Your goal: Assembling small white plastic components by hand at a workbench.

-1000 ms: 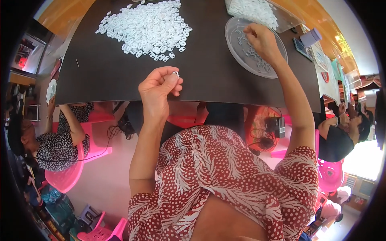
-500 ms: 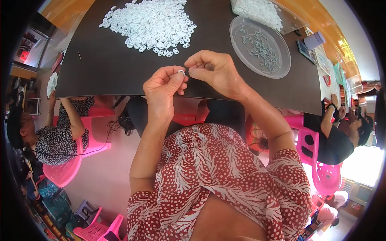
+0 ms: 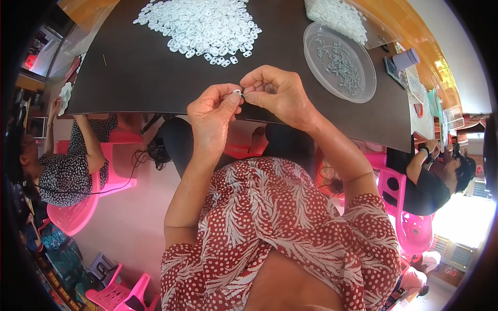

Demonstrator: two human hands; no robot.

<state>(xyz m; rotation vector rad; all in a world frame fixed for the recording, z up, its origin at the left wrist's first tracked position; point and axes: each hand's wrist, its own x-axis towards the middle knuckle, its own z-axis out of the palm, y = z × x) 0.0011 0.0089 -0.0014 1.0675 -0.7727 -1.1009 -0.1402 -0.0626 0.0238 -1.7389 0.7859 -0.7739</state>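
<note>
Between the thumb and fingers of my left hand is a small white plastic clip, one like those in the heap. My right hand is pinched close beside it, thumb against forefinger, around a tiny dark metal piece that looks like a small screw or pin; the fingers mostly cover it. The two hands almost touch, above the near edge of the dark table. Beyond them lies a large heap of white plastic clips. To the right, a round clear tray holds many small grey metal pieces.
A clear bin with more white pieces stands at the far right. Near it are a lilac cup and a phone. Two people sit on pink chairs, one left, one right. A thin needle-like stick lies on the left.
My right fingertips have come slightly closer to the white clip in my left hand. The whole view has shifted a little.
</note>
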